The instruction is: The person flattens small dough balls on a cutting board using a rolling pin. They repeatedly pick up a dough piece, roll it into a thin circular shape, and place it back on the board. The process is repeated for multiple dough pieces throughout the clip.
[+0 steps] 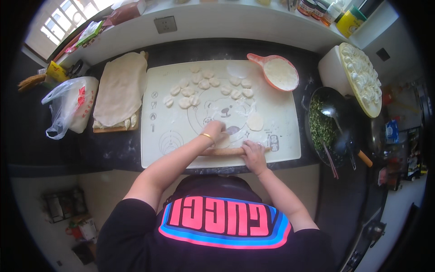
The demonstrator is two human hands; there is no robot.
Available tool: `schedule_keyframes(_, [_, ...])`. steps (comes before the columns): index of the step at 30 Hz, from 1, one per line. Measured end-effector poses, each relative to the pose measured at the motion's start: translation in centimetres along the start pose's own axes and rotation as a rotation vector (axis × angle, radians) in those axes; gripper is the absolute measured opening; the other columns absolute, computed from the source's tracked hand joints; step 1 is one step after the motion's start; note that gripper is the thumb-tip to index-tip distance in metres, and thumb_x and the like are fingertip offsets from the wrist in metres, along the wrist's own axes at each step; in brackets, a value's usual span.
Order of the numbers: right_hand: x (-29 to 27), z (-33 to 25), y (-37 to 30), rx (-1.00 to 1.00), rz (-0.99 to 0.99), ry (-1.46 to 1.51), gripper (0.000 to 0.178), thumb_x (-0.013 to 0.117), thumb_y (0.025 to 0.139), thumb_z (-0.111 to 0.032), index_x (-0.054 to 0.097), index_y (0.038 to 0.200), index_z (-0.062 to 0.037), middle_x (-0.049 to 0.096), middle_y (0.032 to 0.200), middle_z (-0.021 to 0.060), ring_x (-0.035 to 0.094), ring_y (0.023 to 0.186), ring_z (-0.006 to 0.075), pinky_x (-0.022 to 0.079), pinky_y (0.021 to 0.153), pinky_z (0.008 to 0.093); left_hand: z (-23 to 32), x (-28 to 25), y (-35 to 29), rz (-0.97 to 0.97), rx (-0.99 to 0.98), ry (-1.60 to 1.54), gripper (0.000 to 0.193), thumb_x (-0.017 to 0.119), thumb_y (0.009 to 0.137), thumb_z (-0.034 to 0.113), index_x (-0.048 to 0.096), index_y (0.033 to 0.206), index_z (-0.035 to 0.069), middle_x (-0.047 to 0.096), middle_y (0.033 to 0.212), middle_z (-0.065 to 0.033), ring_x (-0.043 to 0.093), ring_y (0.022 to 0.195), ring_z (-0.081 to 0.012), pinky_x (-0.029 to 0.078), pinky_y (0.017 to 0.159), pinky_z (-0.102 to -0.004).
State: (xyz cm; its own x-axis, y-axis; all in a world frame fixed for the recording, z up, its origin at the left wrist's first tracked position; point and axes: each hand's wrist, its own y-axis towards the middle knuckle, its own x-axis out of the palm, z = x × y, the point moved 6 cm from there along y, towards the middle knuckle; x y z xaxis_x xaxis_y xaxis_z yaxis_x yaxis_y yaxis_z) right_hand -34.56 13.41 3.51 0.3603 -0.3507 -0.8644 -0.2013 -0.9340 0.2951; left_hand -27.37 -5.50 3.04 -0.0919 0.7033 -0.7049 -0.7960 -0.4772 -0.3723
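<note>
Head view: dough (222, 141) is seemingly being rolled, beside bent fingers of left hand (215, 128), grip unclear; rolling pin (228, 151) is held under right hand's (254, 155) curled fingers; turning seems needed next.

On the pastry mat (286, 120), dough pieces (204, 84) fill the far half, a round wrapper (255, 121) lies right of centre, and a rolling pin (229, 152) lies toward the near edge. A handled bowl (295, 82) of flour (280, 73) stands at the mat's far right corner. Left of it, a dough sheet (120, 90) covers a board (115, 130); right, a wok (345, 105) holds chopped filling (321, 129).
</note>
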Motion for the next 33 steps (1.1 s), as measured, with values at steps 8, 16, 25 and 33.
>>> schedule_keyframes(8, [-0.2,-0.4,0.2,0.009,-0.036,-0.024,0.048,0.073,0.065,-0.015,0.053,0.108,-0.0115,0.052,0.116,0.006,0.05,0.107,0.0259,0.034,0.094,0.0466,4.9,-4.2,9.3,0.642,0.333,0.126,0.026,0.059,0.078,0.009,0.063,0.103,0.007,0.063,0.099,-0.0155,0.059,0.093,-0.0318,0.047,0.082,-0.039])
schedule_keyframes(16, [-0.1,-0.1,-0.3,0.007,-0.017,-0.045,0.05,0.073,0.066,-0.018,0.053,0.11,-0.0116,0.053,0.116,0.0051,0.049,0.108,0.0235,0.033,0.094,0.0456,1.0,-1.0,3.7,0.229,0.519,0.445,0.049,0.052,0.084,0.011,0.042,0.13,-0.002,0.038,0.139,-0.0173,0.032,0.132,-0.0335,0.032,0.107,-0.0396])
schedule_keyframes(25, [-0.3,-0.6,0.4,-0.036,-0.043,-0.003,0.048,0.075,0.064,-0.015,0.053,0.107,-0.0122,0.053,0.116,0.0048,0.05,0.109,0.0228,0.032,0.095,0.0463,-2.5,0.8,-6.6,-0.091,0.346,0.264,0.056,0.047,0.092,0.025,0.032,0.138,-0.004,0.028,0.146,-0.0219,0.021,0.138,-0.0357,0.021,0.113,-0.0428])
schedule_keyframes(33, [-1.7,-0.5,2.9,-0.057,-0.073,-0.063,0.045,0.074,0.065,-0.013,0.054,0.105,-0.0123,0.053,0.117,0.0055,0.05,0.11,0.0232,0.031,0.095,0.0469,-2.6,0.6,-8.1,-0.106,0.272,0.299,0.059,0.042,0.094,0.03,0.024,0.144,0.003,0.018,0.151,-0.019,0.014,0.141,-0.0349,0.013,0.113,-0.0473])
